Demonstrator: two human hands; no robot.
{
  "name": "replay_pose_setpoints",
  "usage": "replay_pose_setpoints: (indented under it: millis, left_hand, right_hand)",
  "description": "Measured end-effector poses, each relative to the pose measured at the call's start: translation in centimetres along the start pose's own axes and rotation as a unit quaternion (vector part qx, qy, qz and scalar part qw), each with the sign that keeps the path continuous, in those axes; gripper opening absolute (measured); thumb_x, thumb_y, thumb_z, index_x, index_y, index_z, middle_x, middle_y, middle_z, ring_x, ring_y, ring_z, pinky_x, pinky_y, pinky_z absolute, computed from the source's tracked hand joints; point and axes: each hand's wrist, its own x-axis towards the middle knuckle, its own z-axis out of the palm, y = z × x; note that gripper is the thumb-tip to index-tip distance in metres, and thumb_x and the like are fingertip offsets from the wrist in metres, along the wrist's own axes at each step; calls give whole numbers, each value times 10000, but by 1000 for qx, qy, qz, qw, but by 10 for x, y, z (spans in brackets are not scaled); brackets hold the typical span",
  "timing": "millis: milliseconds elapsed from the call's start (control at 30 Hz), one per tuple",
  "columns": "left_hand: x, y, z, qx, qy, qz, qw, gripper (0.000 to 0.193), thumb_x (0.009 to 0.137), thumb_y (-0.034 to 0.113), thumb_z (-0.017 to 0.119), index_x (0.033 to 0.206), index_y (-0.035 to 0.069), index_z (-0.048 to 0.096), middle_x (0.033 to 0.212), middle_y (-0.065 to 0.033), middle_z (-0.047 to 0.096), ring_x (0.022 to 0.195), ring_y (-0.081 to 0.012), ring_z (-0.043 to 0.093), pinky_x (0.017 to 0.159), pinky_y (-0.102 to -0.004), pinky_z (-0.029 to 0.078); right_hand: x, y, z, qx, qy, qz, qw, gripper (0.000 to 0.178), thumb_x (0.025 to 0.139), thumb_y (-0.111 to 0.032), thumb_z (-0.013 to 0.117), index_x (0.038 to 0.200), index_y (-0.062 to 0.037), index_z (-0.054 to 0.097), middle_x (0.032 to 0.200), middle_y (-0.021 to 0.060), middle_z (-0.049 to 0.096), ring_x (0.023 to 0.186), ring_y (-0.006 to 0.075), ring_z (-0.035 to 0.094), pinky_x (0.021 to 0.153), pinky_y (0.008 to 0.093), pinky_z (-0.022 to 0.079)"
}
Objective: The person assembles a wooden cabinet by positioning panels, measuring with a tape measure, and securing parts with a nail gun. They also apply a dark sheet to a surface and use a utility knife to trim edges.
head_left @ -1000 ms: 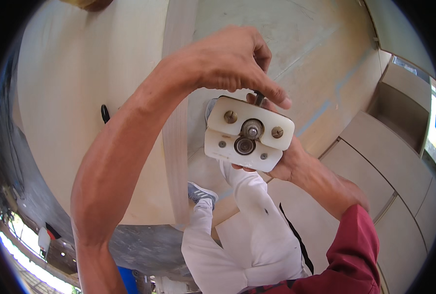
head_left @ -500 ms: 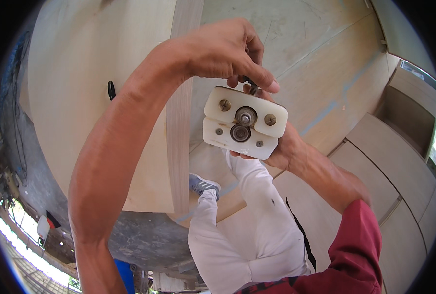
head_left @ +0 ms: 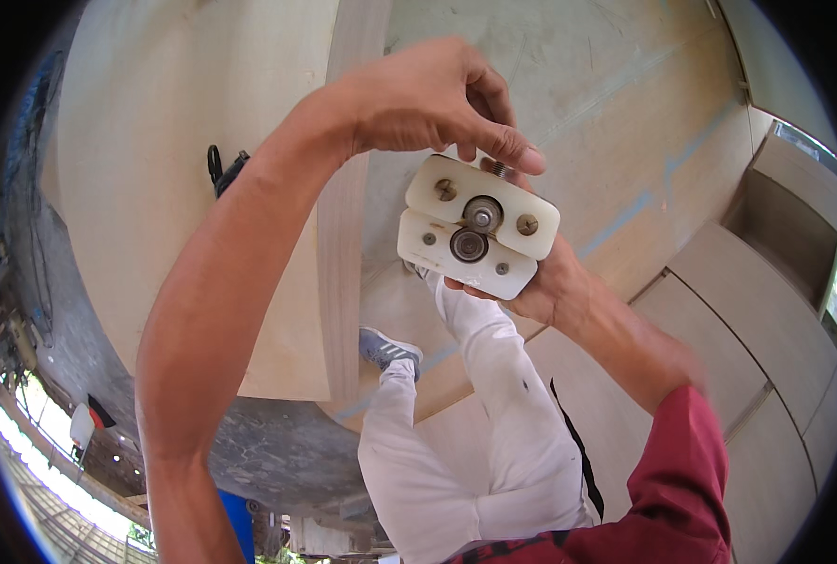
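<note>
Block (head_left: pixel 479 226) lifted slightly, both hands gripping, plywood sheets (head_left: pixel 183 169) below, concrete floor (head_left: pixel 249 451)

A cream-coloured block (head_left: pixel 477 226) made of two stacked plastic plates is held up in front of the camera, tilted down to the right, its face showing two round metal bearings at the middle and screw heads near the corners. The right hand (head_left: pixel 540 287) cups it from below and behind; the left hand (head_left: pixel 432 94) reaches over the top, fingertips (head_left: pixel 517 155) pinching a small threaded metal stud at the block's upper edge. Beneath are the person's white trousers (head_left: pixel 493 423) and a grey shoe (head_left: pixel 388 350) — standing on pale plywood sheets (head_left: pixel 202 141), with a black clamp (head_left: pixel 226 169) near one sheet's edge
</note>
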Motion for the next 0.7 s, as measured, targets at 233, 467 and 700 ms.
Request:
replay_pose_setpoints:
  millis: [233, 467, 700]
  left_hand:
    - [22, -100, -73, 247, 533, 51, 808, 229, 861, 243, 631, 865, 15, 653, 814, -90, 611, 804, -243, 556, 735, -344, 444]
    - [14, -144, -97, 472, 499, 19, 727, 274, 868, 125, 560, 1137, 105, 510, 1110, -69, 493, 1046, -280, 457, 874, -413, 373]
    - [8, -132, -99, 444, 463, -34, 767, 299, 900, 133, 517, 1196, 103, 485, 1171, -96, 477, 1066, -302, 424, 912, -429, 331]
  right_hand:
    - [47, -37, -4, 96, 45, -179, 978, 425, 932, -512, 436, 1166, -183, 569, 1154, 32, 610, 1014, 221, 606, 777, 394, 544]
    - [183, -191, 20, 162, 34, -418, 893, 414, 921, -400, 502, 1222, -115, 488, 1189, 96, 511, 1082, 258, 505, 899, 411, 470]
    - [238, -312, 119, 146, -15, -494, 857, 585, 849, -400, 630, 1270, -81, 378, 1173, 153, 486, 1072, 285, 523, 915, 431, 464]
